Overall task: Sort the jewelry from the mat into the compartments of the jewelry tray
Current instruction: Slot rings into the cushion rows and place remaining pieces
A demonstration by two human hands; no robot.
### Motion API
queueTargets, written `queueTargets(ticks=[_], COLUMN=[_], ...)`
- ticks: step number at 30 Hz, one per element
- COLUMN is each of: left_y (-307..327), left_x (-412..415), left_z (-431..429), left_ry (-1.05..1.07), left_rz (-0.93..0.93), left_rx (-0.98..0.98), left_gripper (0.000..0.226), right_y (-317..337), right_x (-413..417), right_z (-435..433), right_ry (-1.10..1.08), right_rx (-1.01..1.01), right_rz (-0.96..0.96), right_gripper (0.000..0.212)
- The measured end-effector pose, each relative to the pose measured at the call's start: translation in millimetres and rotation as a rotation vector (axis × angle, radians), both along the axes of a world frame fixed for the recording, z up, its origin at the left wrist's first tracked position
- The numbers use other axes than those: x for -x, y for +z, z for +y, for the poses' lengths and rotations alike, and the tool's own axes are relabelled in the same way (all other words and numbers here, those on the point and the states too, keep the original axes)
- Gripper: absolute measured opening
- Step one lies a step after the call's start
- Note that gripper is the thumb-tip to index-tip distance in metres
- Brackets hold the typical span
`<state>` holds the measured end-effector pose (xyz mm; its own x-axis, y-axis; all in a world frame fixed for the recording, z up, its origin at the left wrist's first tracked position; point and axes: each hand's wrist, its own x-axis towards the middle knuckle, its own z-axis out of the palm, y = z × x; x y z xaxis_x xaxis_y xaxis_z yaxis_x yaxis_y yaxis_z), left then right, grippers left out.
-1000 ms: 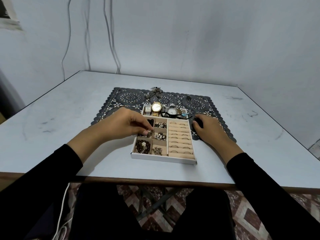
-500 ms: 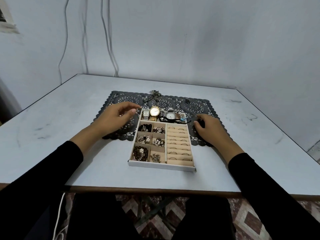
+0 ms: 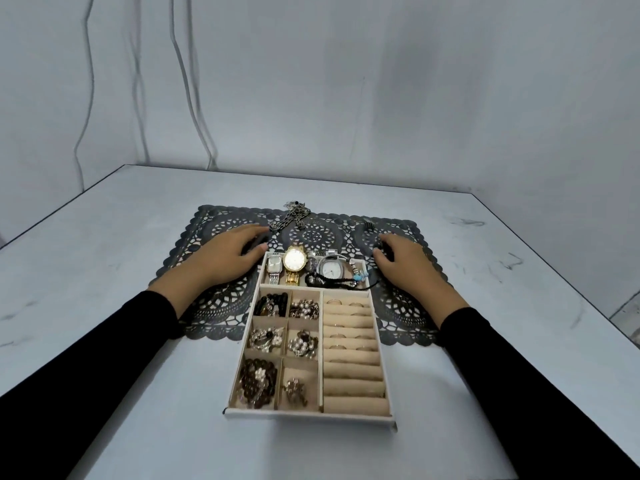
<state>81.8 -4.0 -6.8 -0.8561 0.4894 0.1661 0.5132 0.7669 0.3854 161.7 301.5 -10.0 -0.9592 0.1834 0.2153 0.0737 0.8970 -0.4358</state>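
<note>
In the head view, the left hand [image 3: 225, 263] reaches out with loose, empty fingers, just short of the tangled silver chain [image 3: 293, 216] on the dark lace mat [image 3: 214, 306]. The right hand [image 3: 407, 270] curls its fingers over something dark, and whether it grips that cannot be told. Dragging the chain could snag it on the lace or on the crowded white, beige-lined jewelry tray [image 3: 308, 419].

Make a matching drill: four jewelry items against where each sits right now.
Items
1. gold watch
2. chain
3. rings
4. brown beads

Places
A. near-left compartment of the tray
B. on the mat, beyond the tray
C. wide compartment at the far end
D. roll slots, right side

Pairs: 1-C, 2-B, 3-D, 4-A
</note>
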Motion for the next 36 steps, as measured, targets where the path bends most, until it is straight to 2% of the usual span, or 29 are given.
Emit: queueTargets(ticks=[11, 17, 23, 29, 36], left_y=[-6, -5, -3, 2, 4], left_x=[57, 81, 103, 120, 134], left_z=[30, 43, 54, 62, 63], left_ry=[-0.044, -0.039, -0.045, 0.010, 0.083], left_rz=[0.000, -0.047, -0.062, -0.063, -0.063], left_rx=[0.028, 0.009, -0.011, -0.155, -0.267], left_gripper=[0.058, 0.059, 0.050, 0.044, 0.021], right_y=[-2, -6, -10, -9, -11], right_x=[58, 84, 99, 99, 100], right_z=[5, 10, 14, 16, 20], right_ry=[0.016, 0.041, 0.069, 0.026, 0.003], right_rx=[-0.006, -0.023, 0.007, 0.128, 0.190], right_rz=[0.019, 0.093, 0.160, 0.196, 0.228], right_gripper=[0.049, 0.035, 0.026, 0.027, 0.025])
